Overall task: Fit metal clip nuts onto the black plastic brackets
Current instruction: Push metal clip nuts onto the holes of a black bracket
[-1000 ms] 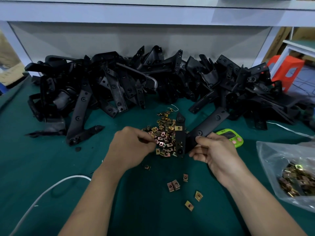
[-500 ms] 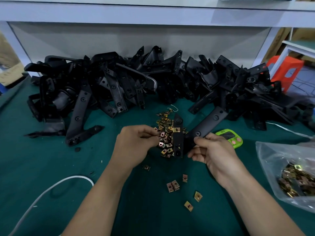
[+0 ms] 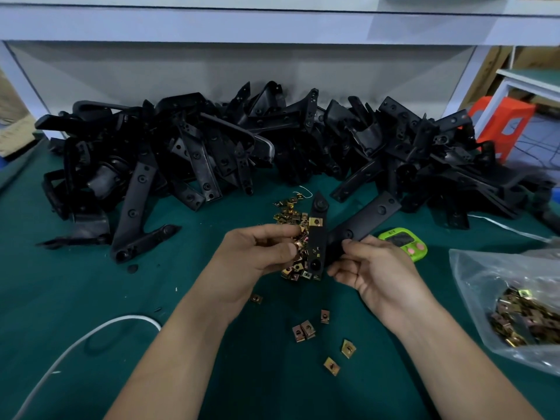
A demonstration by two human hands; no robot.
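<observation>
Spreading under black brackets (image 3: 212, 153) — green mat (image 3: 75, 298), white shelf (image 3: 272, 22) overhead.

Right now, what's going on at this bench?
A person is fitting clip nuts by hand. The right hand holds a black bracket above the loose nut pile; one fitted nut is already on it. The left hand pinches what looks like another nut beside the bracket's edge. A heap of brackets lies behind.
</observation>
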